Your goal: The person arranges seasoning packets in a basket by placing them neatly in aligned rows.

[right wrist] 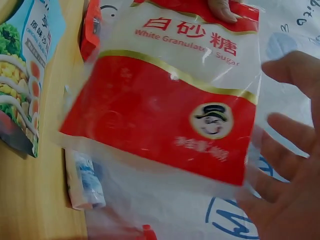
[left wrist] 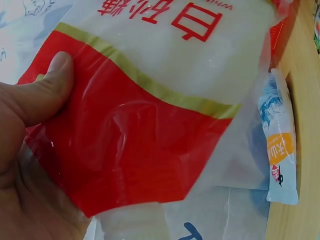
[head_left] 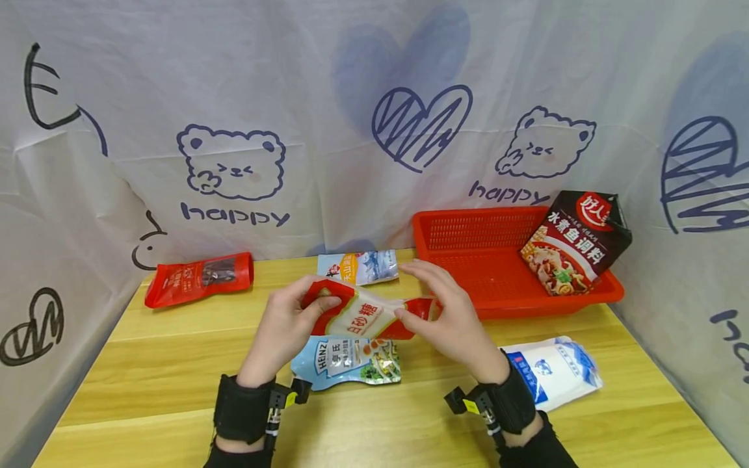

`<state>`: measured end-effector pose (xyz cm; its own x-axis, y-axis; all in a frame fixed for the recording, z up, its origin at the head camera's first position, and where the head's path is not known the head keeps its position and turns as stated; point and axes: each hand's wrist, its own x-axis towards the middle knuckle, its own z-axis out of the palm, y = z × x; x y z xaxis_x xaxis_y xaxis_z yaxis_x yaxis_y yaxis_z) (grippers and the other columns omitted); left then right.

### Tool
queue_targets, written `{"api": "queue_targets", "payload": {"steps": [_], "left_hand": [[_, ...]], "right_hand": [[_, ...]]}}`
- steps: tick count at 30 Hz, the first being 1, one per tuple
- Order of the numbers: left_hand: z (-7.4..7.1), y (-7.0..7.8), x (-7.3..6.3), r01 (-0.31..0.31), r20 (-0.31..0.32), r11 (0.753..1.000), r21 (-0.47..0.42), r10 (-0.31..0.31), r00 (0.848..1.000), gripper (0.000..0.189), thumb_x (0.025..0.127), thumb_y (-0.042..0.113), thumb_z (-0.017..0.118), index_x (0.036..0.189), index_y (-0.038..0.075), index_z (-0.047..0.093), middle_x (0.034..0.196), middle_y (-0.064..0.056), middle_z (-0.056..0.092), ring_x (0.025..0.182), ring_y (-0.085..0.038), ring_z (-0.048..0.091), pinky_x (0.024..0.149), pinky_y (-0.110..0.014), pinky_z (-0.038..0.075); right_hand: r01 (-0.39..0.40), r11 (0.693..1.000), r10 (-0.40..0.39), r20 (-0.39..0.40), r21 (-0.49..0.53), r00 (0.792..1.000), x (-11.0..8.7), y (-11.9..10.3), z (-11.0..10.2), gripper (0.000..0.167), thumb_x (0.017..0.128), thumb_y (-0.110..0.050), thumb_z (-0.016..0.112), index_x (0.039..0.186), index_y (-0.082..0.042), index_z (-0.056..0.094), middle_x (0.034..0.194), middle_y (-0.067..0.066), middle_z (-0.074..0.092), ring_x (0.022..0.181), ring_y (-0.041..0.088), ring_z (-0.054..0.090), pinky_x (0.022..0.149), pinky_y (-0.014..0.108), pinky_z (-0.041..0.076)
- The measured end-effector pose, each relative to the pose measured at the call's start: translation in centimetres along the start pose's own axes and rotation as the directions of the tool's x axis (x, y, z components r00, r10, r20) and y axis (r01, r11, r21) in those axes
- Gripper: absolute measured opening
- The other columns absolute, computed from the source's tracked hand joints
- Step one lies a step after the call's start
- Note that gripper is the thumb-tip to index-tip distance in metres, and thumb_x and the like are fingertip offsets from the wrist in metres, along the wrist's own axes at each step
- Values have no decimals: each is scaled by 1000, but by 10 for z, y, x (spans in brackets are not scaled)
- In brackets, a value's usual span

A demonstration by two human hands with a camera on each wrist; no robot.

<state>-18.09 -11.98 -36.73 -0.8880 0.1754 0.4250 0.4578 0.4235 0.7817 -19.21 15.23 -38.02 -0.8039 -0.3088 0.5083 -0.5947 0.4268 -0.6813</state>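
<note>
Fingers of the left hand (head_left: 289, 317) grip one end of the red-and-white sugar bag (head_left: 364, 317), thumb flat on its printed face. Those of the right hand (head_left: 455, 318) are spread open beside the other end; whether any of them touch it, I cannot tell. The bag hangs above the middle of the table (head_left: 377, 432), tilted and sagging slightly between the hands.

The step seems to be handling this bag two-handed. To do it well, bring the right thumb and fingers fully onto the free end, spread the pinch to spare the thin film, and level the bag so that its contents do not slump.

Nearest, a white-and-blue packet (head_left: 556, 369) lies by the table's right edge; the Heinz pouch (head_left: 351, 361) lies just below the bag, so lift clear of it. Beyond, the red basket (head_left: 532, 307) fills the far right corner, a dark seasoning pack (head_left: 576, 247) leaning inside. A pale sachet (head_left: 380, 265) lies along the far edge, a red pouch (head_left: 201, 281) at the far left corner.
</note>
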Motion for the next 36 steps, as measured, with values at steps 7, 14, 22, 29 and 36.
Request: {"api": "queue_targets", "payload": {"steps": [7, 14, 22, 29, 36], "left_hand": [[8, 4, 1, -95, 54, 995, 40, 93, 994, 18, 90, 4, 78, 107, 11, 76, 97, -1, 76, 80, -15, 67, 70, -31, 61], [15, 7, 2, -107, 74, 994, 35, 105, 992, 14, 92, 5, 77, 105, 10, 75, 97, -2, 77, 80, -16, 68, 71, -31, 61], [16, 7, 1, -71, 68, 997, 40, 68, 995, 13, 92, 5, 77, 105, 8, 75, 98, -5, 77, 79, -17, 67, 71, -31, 61], [16, 6, 2, -39, 64, 999, 28, 37, 997, 16, 92, 8, 79, 107, 12, 77, 100, -3, 77, 80, -17, 68, 69, -30, 61], [11, 3, 1, 50, 46, 999, 7, -50, 998, 35, 90, 15, 83, 123, 13, 72, 112, -6, 76, 96, -23, 71, 75, -34, 63]], "right_hand": [[61, 997, -55, 161, -37, 985, -1, -1, 4, 47, 88, -12, 85, 132, -11, 69, 137, 7, 65, 121, 28, 63, 90, 38, 61], [41, 999, -40, 210, 0, 977, 0, 2, 7, 29, 90, -9, 82, 119, -10, 76, 118, 5, 75, 94, 17, 68, 77, 27, 61], [115, 993, -112, 160, -7, 981, 0, 7, 9, 27, 89, -7, 82, 115, -9, 80, 109, 4, 78, 91, 14, 73, 79, 28, 62], [174, 985, -174, 108, 12, 979, 0, 7, 9, 27, 86, -4, 84, 112, -9, 81, 108, 3, 79, 95, 17, 75, 81, 30, 62], [206, 976, -211, 73, 69, 975, 0, 9, 10, 26, 87, -1, 82, 112, -7, 81, 107, 5, 79, 95, 19, 76, 80, 30, 63]]}}
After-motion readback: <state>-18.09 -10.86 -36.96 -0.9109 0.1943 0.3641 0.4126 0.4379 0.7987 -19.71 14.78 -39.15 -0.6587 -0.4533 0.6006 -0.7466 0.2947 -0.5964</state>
